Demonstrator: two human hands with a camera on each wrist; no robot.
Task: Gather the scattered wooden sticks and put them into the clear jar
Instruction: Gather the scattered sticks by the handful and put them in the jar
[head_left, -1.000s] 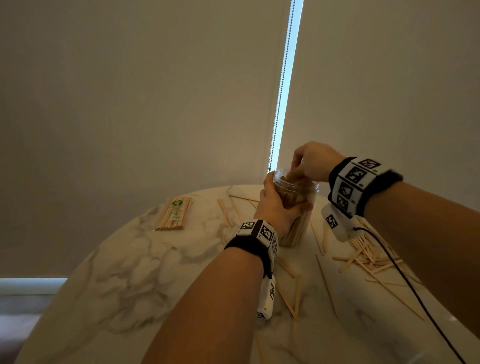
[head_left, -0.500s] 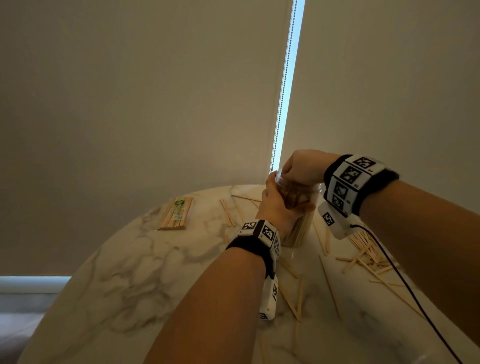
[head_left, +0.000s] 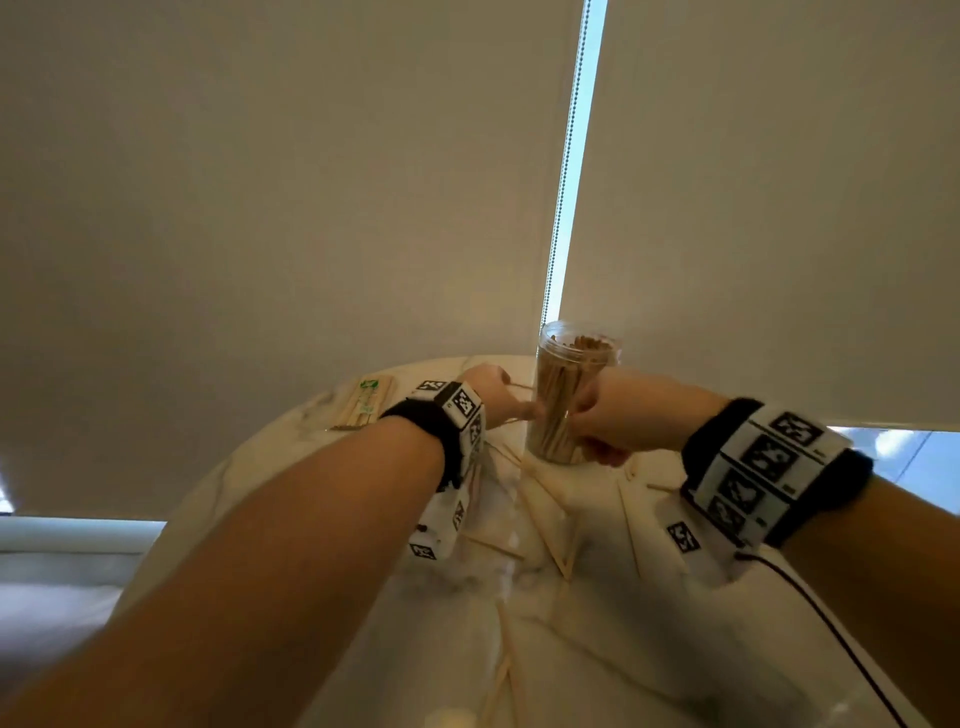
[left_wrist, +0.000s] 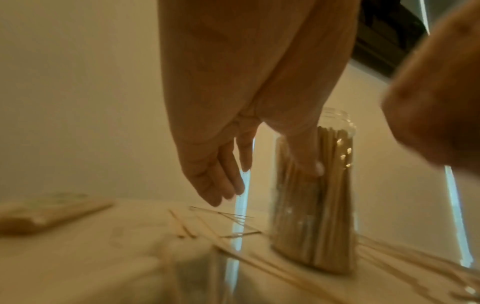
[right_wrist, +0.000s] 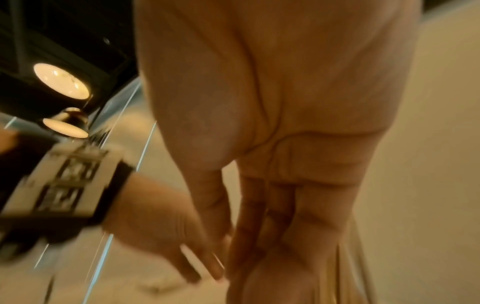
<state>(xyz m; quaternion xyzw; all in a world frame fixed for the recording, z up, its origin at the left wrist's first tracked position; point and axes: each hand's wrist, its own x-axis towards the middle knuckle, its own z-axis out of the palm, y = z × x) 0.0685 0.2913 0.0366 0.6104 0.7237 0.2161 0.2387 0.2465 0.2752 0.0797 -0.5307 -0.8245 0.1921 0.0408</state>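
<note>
Round marble table (head_left: 218, 499) under everything, pale with grey veining. Clear jar (head_left: 569, 395) upright near the far edge, packed with wooden sticks standing on end, mouth uncovered. Right hand (head_left: 621, 418) just right of the jar, knuckles toward the head camera, fingers bent near the jar wall; grip impossible to tell. Left hand (head_left: 491, 392) just left of the jar, fingers straight and spread apart, holding nothing, thumb (left_wrist: 307, 156) laid against the jar wall, fingertips above loose sticks. Wrapped bundle of sticks (head_left: 366, 402) well left of the jar. Scattered wooden sticks (head_left: 550, 525) flat on the marble in front of the jar and to both sides.
</note>
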